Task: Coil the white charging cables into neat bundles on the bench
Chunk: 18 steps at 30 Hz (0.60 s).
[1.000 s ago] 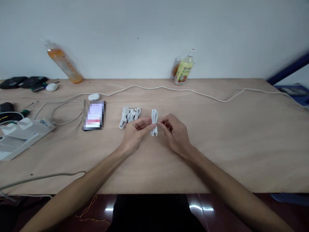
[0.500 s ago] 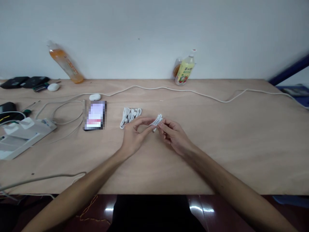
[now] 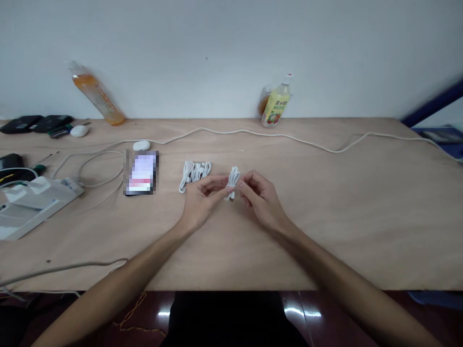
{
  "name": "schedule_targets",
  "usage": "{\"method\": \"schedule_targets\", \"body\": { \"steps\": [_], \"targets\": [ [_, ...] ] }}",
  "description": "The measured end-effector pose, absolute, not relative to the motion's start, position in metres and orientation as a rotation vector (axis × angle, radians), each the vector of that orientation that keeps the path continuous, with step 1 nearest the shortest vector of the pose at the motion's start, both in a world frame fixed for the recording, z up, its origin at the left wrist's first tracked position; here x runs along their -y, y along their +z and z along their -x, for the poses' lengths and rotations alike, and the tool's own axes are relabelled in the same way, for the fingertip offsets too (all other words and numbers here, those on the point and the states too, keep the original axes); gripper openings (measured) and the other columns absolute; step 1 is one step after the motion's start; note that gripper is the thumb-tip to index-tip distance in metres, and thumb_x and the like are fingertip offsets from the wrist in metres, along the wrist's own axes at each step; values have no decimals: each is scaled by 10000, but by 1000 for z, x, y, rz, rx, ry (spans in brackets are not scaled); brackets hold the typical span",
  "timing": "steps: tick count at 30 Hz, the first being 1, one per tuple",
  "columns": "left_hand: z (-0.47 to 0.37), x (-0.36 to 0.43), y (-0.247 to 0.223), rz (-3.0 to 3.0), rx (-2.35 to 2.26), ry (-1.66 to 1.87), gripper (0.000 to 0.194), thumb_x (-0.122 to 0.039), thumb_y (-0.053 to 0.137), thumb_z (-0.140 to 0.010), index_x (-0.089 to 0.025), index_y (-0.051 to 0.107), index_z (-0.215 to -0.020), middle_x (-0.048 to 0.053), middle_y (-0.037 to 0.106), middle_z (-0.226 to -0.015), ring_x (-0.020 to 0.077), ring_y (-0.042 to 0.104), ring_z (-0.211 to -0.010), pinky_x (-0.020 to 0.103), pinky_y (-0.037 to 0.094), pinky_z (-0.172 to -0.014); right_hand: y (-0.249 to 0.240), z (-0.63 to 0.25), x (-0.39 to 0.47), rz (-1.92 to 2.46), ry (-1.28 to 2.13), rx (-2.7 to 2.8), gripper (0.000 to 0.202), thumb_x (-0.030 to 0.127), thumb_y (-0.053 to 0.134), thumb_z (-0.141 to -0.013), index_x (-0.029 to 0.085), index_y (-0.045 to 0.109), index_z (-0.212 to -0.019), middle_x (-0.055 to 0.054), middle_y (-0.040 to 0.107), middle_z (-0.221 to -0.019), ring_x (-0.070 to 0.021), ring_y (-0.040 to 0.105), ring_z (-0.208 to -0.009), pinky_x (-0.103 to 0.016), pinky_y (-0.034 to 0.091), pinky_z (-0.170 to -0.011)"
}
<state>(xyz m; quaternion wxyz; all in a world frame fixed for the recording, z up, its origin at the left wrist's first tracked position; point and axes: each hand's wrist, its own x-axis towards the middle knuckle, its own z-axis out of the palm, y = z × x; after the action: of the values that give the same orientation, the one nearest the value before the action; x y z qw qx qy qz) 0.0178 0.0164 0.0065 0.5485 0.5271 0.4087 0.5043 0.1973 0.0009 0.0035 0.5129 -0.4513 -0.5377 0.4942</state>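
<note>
Between my two hands, a small coiled white cable (image 3: 234,175) is held just above the wooden table (image 3: 325,202). My left hand (image 3: 202,200) pinches the coil's middle between thumb and fingers from the left. From the right, the thumb and forefinger of my right hand (image 3: 262,197) close at the coil's edge, where a thin strand or tie seems to wrap it. Metal-tipped plug ends poke out at the coil's lower end. Behind my left hand lie several bundled white cables (image 3: 195,172), partly covered by its fingers.
A phone (image 3: 142,172) lies left of the bundles, with a white earbud case (image 3: 141,145) behind it. A long white cord (image 3: 260,133) crosses the table's back. An orange drink bottle (image 3: 97,96) and a yellow bottle (image 3: 277,103) stand by the wall. A white tray (image 3: 39,207) sits left.
The held coil has turned more upright and shifted slightly left. My right hand's fingers have moved up a little along it; the left hand keeps its pinch.
</note>
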Motion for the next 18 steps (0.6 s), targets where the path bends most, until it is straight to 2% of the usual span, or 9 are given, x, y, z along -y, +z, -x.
{"method": "schedule_targets", "body": {
  "steps": [3,6,11,18],
  "targets": [
    [-19,-17,7,-1132,-978,1189,322,-359,995,-706,-203,886,-967,66,881,-947,233,821,-865,373,674,-862,1,-195,2,1104,945,1396,198,439,709,-989,245,673,-997,-2,696,-885,-142,572,-703,-279,423,-593],
    [-20,-19,7,-1063,-960,1197,309,-360,1009,-684,-219,890,-932,54,882,-947,225,818,-874,360,667,-862,0,-196,5,1125,793,1513,125,351,671,-1023,247,708,-1083,-22,731,-962,-150,612,-737,-289,453,-617],
    [-21,-20,5,-992,-963,1186,323,-358,1025,-661,-217,896,-921,61,886,-988,202,805,-894,341,637,-899,-3,-199,5,1118,517,1662,112,267,636,-1071,250,739,-1110,-37,726,-1003,-153,633,-735,-290,505,-621],
    [-22,-18,4,-928,-948,1115,388,-386,1045,-628,-203,902,-939,77,885,-976,205,798,-889,358,621,-941,-8,-204,1,1090,234,1804,155,211,604,-1103,252,738,-1036,-41,727,-973,-179,672,-785,-320,573,-725]
  ]
}}
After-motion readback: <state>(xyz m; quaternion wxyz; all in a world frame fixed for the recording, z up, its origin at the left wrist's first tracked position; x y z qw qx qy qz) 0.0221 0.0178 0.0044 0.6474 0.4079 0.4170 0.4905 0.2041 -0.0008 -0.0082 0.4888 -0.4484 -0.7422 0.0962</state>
